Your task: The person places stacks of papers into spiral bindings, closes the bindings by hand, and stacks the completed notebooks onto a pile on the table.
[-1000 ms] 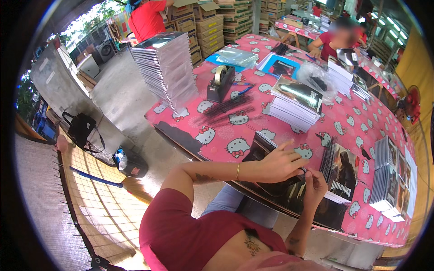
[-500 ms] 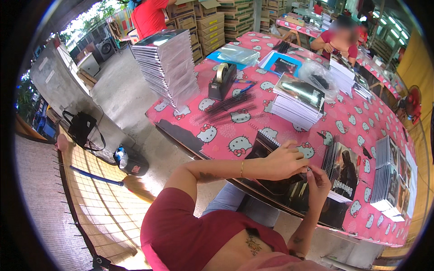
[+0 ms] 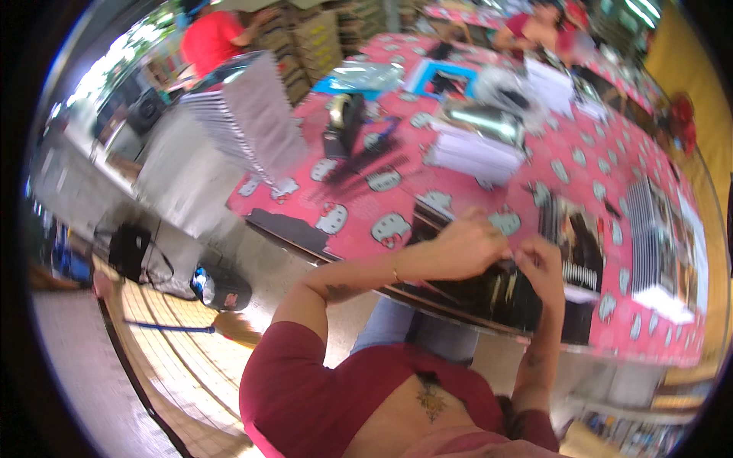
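My left hand (image 3: 472, 246) and my right hand (image 3: 540, 263) are close together above a dark-covered book (image 3: 489, 301) at the near edge of the table. The fingers of both hands are pinched, fingertips nearly meeting around something small and dark. Motion blur hides what it is. Just right of my right hand lies a pile of books with a dark picture cover (image 3: 576, 240) and a black coil along its left side. Loose black binding coils (image 3: 370, 168) lie beyond my left hand.
A tall stack of spiral-bound books (image 3: 263, 122) stands at the table's left corner, beside a tape dispenser (image 3: 343, 126). Another book stack (image 3: 477, 153) sits mid-table, and more books (image 3: 663, 252) at the right. A co-worker (image 3: 534, 34) sits across the pink patterned tablecloth (image 3: 565, 164).
The view has shifted and blurred, with the far part of the table moving up and left in the picture. My hands stay pinched close together, a little higher in the picture.
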